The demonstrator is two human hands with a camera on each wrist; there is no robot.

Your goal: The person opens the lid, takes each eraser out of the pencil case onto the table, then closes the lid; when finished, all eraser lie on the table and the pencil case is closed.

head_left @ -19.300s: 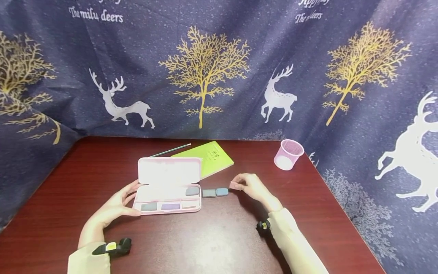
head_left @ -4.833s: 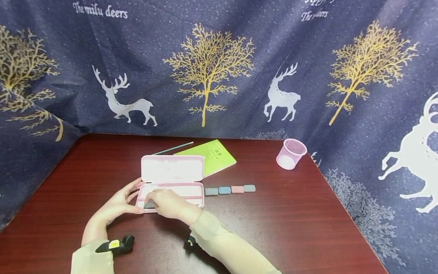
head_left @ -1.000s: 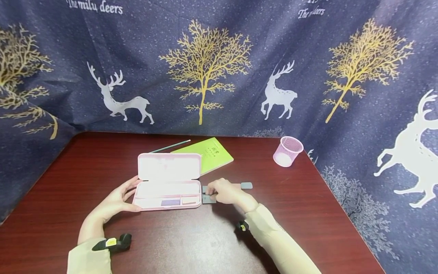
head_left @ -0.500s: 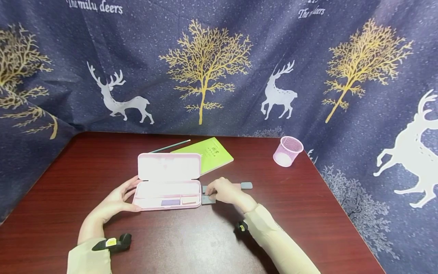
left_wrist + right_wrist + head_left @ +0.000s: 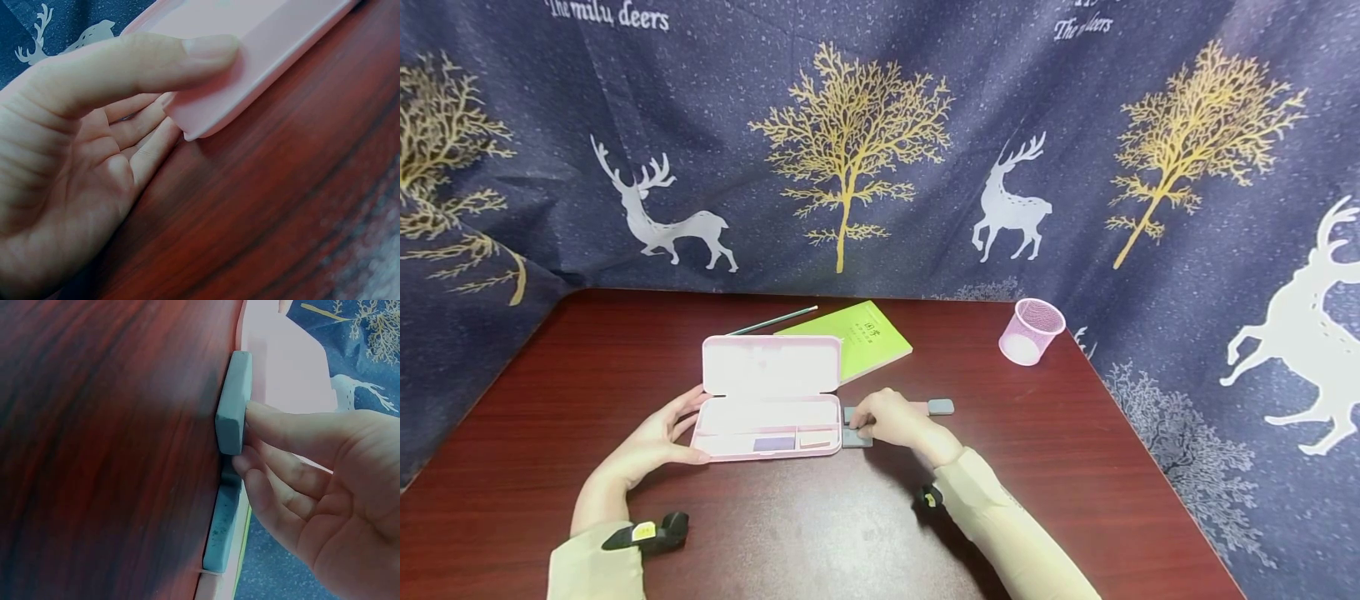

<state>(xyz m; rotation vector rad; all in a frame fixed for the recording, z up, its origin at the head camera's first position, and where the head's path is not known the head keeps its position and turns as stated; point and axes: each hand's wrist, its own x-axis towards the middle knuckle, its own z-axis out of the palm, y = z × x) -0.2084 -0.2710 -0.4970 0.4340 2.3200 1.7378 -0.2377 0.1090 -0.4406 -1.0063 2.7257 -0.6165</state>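
An open pink pencil case [image 5: 760, 412] stands on the table, its lid tilted up at the back. My left hand [image 5: 655, 446] grips its left end, thumb over the front corner and fingers at the side. In its front compartments lie a purple eraser [image 5: 773, 443] and a pale one [image 5: 814, 443]. My right hand [image 5: 891, 417] pinches a grey-green eraser [image 5: 234, 406] beside the case's right end. Behind it runs a row of erasers, partly hidden by the hand: a dark one [image 5: 847, 414], a blue one [image 5: 220, 531], a pink one [image 5: 919, 407] and a grey-blue one [image 5: 941, 407].
A green book [image 5: 872, 337] lies behind the case, partly covered by the lid. A pencil [image 5: 775, 320] lies to the left of the book. At the back right of the table [image 5: 880, 525] stands a pink mesh pen holder [image 5: 1032, 332].
Since the oldest frame, the row has grown rightward and the case has lost two erasers. The grey-green one came from its front left compartment. In the last second it shifted slightly nearer.
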